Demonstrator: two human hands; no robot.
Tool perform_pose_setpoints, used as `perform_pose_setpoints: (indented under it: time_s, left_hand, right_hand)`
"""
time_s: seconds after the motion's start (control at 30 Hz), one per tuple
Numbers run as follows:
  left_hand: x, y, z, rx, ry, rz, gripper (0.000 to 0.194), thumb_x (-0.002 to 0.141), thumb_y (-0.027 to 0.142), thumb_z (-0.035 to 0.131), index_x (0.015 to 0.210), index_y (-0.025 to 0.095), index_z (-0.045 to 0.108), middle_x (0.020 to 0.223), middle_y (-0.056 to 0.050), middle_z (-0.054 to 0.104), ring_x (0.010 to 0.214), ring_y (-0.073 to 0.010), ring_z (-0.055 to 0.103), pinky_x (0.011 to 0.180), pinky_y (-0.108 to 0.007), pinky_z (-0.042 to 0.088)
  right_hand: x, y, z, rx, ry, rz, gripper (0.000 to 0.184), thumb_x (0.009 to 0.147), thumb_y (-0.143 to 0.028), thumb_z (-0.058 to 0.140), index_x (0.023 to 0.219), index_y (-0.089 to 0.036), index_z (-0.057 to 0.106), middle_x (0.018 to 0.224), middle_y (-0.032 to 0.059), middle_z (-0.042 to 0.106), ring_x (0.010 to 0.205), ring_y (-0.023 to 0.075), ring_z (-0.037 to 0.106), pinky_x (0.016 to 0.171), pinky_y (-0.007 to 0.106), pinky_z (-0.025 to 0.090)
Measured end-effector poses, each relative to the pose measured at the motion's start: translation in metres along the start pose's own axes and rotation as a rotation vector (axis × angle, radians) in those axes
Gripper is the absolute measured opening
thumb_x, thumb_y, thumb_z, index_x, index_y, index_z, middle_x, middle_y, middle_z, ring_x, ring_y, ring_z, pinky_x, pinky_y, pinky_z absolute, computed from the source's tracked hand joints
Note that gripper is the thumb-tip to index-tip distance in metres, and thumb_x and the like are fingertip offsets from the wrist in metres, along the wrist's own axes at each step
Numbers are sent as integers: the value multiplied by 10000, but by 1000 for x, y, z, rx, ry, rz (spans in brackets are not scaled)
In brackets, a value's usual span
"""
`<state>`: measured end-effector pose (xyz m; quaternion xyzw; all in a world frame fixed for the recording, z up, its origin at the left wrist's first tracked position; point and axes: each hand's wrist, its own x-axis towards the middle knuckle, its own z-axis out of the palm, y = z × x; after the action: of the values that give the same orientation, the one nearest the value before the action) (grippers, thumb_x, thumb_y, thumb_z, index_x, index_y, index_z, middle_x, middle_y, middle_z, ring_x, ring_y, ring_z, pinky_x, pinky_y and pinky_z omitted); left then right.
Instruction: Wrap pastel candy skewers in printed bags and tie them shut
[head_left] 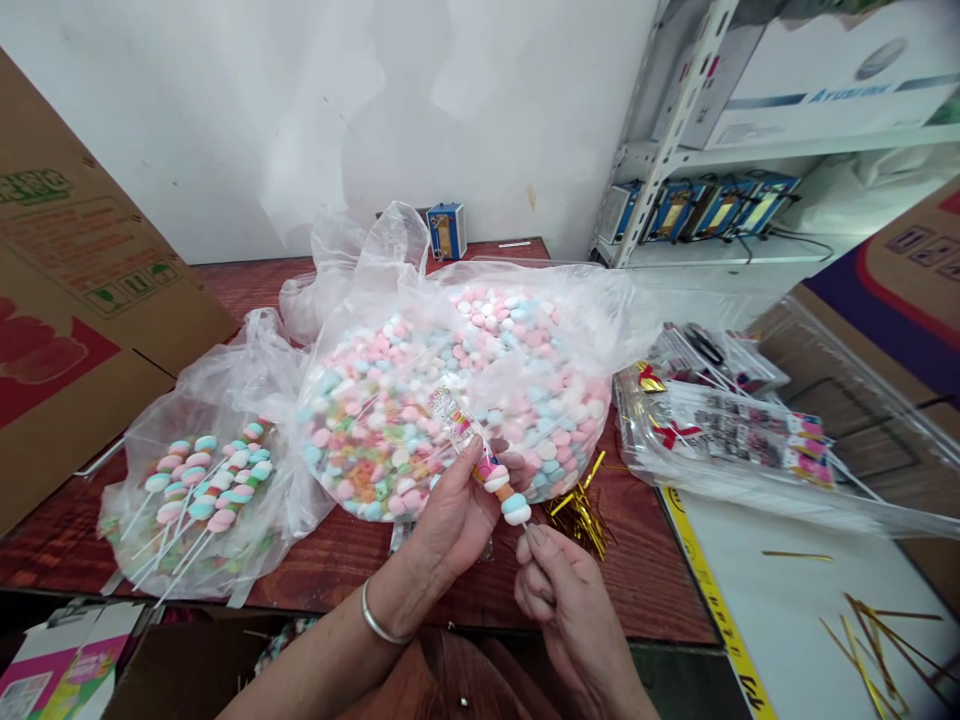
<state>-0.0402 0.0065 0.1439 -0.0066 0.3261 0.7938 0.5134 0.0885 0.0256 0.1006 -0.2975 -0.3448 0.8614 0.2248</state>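
Note:
My left hand (454,515) is closed around a marshmallow skewer (504,488) and the clear printed wrapper (454,415) that sticks up from its top. My right hand (555,585) pinches the skewer's stick just below the lowest blue-and-white marshmallow. Both hands hover over the red table's front edge (375,575). Right behind them lies a big open plastic bag of loose pastel marshmallows (450,390).
A smaller bag of finished marshmallow skewers (206,480) lies at the left. Gold twist ties (581,510) lie beside my right hand, more (874,640) on the white surface at right. Clear wrappers (720,420) are stacked at right. Cardboard boxes (67,300) and metal shelving (720,150) flank the table.

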Motion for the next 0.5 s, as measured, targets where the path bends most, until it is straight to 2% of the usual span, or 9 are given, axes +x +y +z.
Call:
perform_pose_setpoints:
  time_s: [0.1, 0.17, 0.23, 0.33, 0.43, 0.5]
  left_hand:
    - [2, 1, -2, 29, -35, 17, 238, 931, 291, 598, 1100, 131, 651, 818, -83, 720, 785, -212, 714, 821, -394, 584]
    - [3, 2, -2, 31, -27, 27, 215, 908, 287, 634, 1058, 136, 664, 846, -86, 730, 812, -219, 719, 825, -391, 584]
    - [3, 3, 1, 31, 5, 42, 190, 892, 290, 654, 985, 127, 678, 848, -83, 728, 827, -220, 718, 821, -383, 587]
    - [3, 2, 5, 38, 55, 70, 183, 871, 295, 684, 936, 124, 684, 822, -65, 711, 805, -208, 712, 802, -367, 590]
    - [3, -3, 7, 24, 98, 70, 183, 852, 304, 715, 909, 134, 675, 807, -51, 699, 776, -189, 701, 785, -347, 588]
    - [2, -9, 6, 18, 96, 69, 192, 850, 325, 722, 883, 145, 664, 801, -43, 696, 773, -179, 695, 781, -333, 584]
  right_hand:
    - [-1, 0, 2, 99, -53, 69, 375, 846, -519, 694, 735, -169, 618, 482, -138, 211, 405, 33, 107, 416, 197, 186]
    - [0, 1, 2, 7, -46, 16, 371, 871, -526, 660, 782, -167, 644, 510, -122, 259, 412, 41, 157, 419, 195, 213]
    - [2, 4, 0, -266, -1, -170, 347, 898, -491, 634, 781, -166, 655, 560, -70, 411, 467, 69, 331, 463, 201, 302]
    - [5, 7, -4, -781, 107, -609, 256, 950, -344, 580, 791, -169, 681, 702, 15, 615, 648, 132, 548, 601, 226, 415]
    - [8, 8, -7, -1108, 231, -978, 172, 950, -229, 567, 890, -172, 718, 715, 31, 663, 652, 145, 598, 649, 238, 434]
    - [10, 7, -7, -1166, 275, -1031, 164, 948, -228, 570, 903, -171, 718, 707, 29, 673, 633, 144, 605, 646, 235, 435]
